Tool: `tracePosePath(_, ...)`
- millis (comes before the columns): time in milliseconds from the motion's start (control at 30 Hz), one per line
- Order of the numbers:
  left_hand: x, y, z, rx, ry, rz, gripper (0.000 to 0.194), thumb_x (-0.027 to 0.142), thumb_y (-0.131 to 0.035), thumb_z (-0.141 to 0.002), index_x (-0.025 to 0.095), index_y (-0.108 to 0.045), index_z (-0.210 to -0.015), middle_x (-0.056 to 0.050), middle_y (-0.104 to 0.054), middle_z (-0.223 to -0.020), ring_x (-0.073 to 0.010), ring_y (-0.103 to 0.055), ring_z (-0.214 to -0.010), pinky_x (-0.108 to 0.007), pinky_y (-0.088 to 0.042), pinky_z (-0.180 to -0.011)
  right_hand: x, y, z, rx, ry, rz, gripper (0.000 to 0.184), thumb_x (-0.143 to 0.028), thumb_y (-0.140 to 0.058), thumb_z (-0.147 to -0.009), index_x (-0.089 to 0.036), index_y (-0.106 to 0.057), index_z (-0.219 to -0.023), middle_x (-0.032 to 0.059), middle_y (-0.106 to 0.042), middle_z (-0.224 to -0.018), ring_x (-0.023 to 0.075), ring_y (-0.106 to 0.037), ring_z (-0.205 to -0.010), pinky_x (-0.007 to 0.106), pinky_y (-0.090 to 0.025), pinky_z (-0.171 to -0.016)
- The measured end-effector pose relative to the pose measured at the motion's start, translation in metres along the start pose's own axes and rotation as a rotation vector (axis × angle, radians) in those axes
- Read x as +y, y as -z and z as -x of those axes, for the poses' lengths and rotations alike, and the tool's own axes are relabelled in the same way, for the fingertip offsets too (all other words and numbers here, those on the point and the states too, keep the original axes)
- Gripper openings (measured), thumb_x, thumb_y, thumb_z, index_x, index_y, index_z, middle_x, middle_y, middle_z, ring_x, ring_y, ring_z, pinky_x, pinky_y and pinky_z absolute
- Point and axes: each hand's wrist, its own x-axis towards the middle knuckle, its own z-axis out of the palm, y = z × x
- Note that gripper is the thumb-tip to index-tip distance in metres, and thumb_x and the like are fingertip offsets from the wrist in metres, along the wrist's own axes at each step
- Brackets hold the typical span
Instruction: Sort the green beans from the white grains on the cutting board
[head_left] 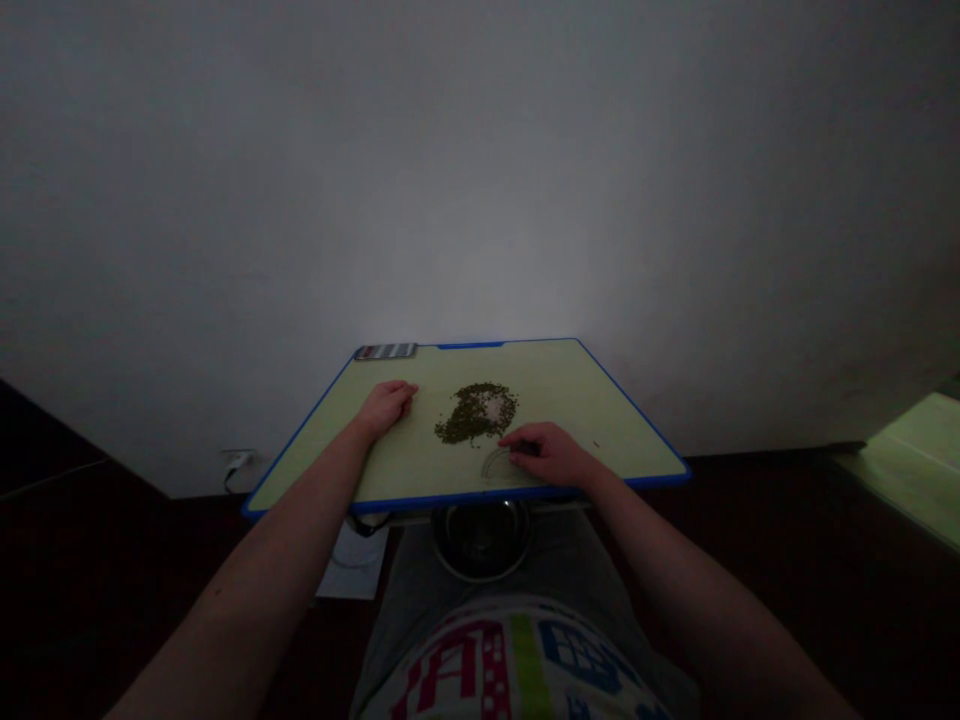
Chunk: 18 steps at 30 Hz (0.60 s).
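A loose pile of small green-brown grains, perhaps beans, lies spread on the pale yellow tabletop. A paler patch shows within it on the right. My left hand rests on the table left of the pile, index finger stretched out and the other fingers loosely curled, with nothing visible in it. Just below the pile's lower right edge, my right hand has its thumb and index finger apart. The space between them is dark and hard to make out. Faint curved lines show beside its fingertips.
A blue rim edges the table, which stands against a grey wall. A phone-like flat object lies at the far left corner. A dark shiny bowl sits below the front edge, at my lap. A small dark bit lies at right.
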Motion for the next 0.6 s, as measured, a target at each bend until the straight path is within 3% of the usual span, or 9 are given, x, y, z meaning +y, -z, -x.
tracePosePath(600,0.005,0.0012,0.0005,-0.015,0.021,-0.006,0.034,0.042,-0.05,-0.071,0.018,-0.043,-0.047,0.004,-0.041,-0.038,-0.0086,-0.034,-0.038,-0.024,-0.027,-0.043,-0.0008,-0.0004,-0.0012,-0.077,0.024,-0.012,0.03,-0.026,-0.055,-0.077,-0.016,-0.065,-0.103,0.0026,-0.062,-0.07,0.011,-0.052,-0.06,0.022,-0.04,-0.057)
